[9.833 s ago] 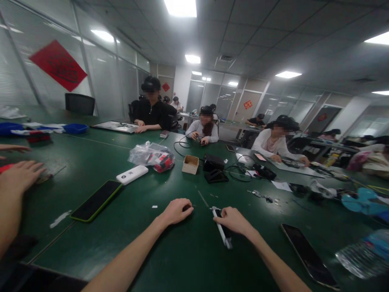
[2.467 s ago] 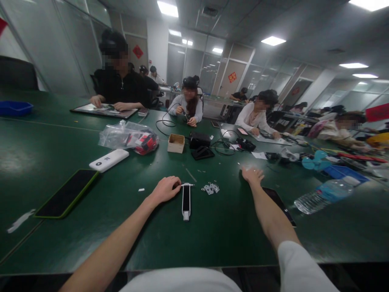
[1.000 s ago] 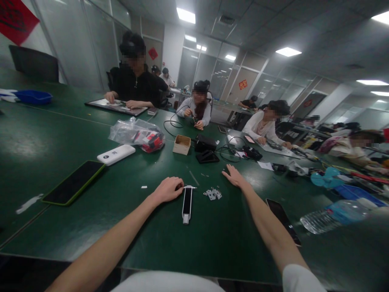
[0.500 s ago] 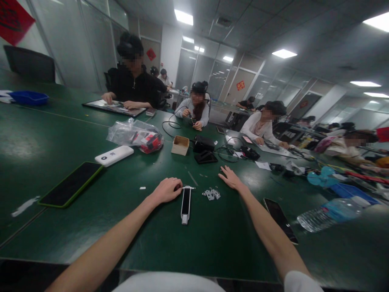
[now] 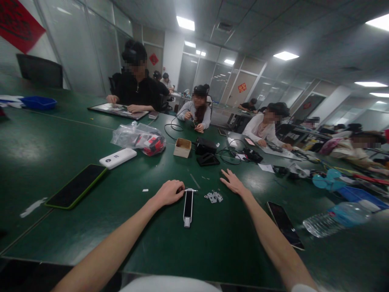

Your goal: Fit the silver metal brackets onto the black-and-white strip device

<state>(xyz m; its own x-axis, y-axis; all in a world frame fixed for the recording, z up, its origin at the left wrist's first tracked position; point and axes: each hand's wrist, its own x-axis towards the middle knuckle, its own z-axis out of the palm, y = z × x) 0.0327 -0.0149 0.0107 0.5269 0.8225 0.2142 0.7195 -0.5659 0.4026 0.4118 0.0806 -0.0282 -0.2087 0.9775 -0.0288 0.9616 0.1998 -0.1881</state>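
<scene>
My left hand (image 5: pixel 169 192) rests on the green table (image 5: pixel 225 243) with its fingers curled, right beside the upper end of a slim device (image 5: pixel 188 205). That device has a white frame, a long black face and a pale block at its near end; a thin rod crosses its far end. Whatever the curled fingertips may pinch is hidden. My right hand (image 5: pixel 232 181) lies palm down with fingers spread and nothing in it. Between the two hands, closer to the right one, is a small pile of flat metal plates and rings (image 5: pixel 214 197).
Ahead stand an open cardboard box (image 5: pixel 182 148), a black case (image 5: pixel 205 146) and a plastic bag (image 5: pixel 138 136). Phones lie left (image 5: pixel 77 186) and right (image 5: pixel 285 224), with a white handheld device (image 5: pixel 118 158) and water bottle (image 5: pixel 337 218). Several people sit around the table.
The whole view has shifted slightly, so everything appears a little lower and to the right. Both hands keep their places and poses on the table.
</scene>
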